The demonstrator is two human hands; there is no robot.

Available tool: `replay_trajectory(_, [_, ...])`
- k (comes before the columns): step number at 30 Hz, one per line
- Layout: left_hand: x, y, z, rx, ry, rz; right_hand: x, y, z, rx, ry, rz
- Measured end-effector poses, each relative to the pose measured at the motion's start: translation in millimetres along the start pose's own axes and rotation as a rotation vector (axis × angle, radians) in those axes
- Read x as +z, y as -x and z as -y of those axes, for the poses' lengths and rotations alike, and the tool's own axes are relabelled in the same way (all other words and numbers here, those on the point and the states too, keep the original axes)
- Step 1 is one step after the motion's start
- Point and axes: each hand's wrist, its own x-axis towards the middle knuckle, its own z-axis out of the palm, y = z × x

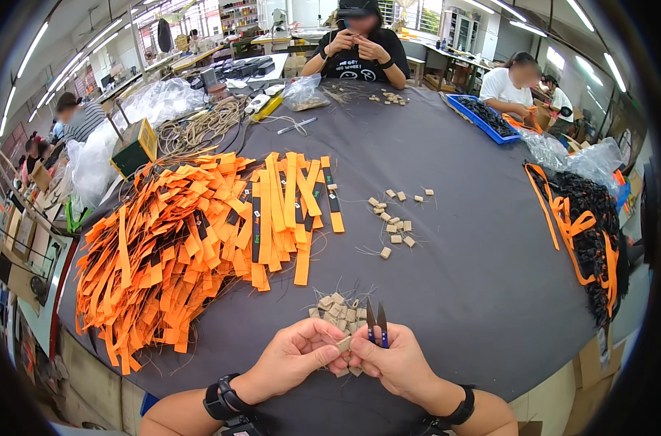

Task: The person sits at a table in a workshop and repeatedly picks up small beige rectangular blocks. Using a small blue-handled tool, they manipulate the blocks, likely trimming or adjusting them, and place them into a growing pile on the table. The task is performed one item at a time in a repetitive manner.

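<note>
Between the fingertips of both hands is a small beige fabric tab [343, 344] with thin loose threads. My left hand [295, 361] pinches it from the left. My right hand [402, 363] is closed round a pair of thread snips [382, 320], its dark blades pointing away from me and slightly apart. The right fingertips also meet the tab's edge; how firmly they grip it cannot be made out. Just beyond and beneath the hands lies a heap of similar beige tabs [336, 307], partly hidden by my fingers.
A large pile of orange and black strips [178, 254] covers the left of the grey tablecloth [461, 291]. Several beige tabs [396, 225] lie scattered mid-table. Black straps with orange ribbon [581, 232] occupy the right edge. A blue tray [483, 120] and a co-worker [363, 51] are opposite.
</note>
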Motion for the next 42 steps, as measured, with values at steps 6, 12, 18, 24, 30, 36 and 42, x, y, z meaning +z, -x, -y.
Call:
replay_trajectory(6, [0.6,3.2,-2.1,-0.095,-0.012,0.028,1.2,2.2,1.2,-0.101,0.313,-0.062])
replay_trajectory(12, [0.5,3.0,-7.4,-0.003,0.072,0.001,9.0,1.4,11.2,-0.716,0.961,-0.255])
replay_trajectory(18, [-4.2,-0.3,-11.0,0.004,0.180,-0.059,2.3,6.0,12.8,-0.974,1.418,-0.221])
replay_trajectory(24, [-1.3,0.6,-11.8,0.005,0.168,-0.020,1.1,3.8,12.6,-1.052,1.443,-0.234])
replay_trajectory(30, [-0.8,-0.4,-13.1,-0.014,0.157,-0.027,1.1,3.6,12.3,-1.033,1.451,-0.231])
replay_trajectory(36, [-1.7,0.6,-11.8,-0.010,0.163,-0.027,1.1,3.7,11.8,-1.034,1.461,-0.230])
replay_trajectory(42, [-1.0,0.9,-12.0,-0.034,0.146,-0.051,0.0,4.1,9.2,-0.952,1.406,-0.212])
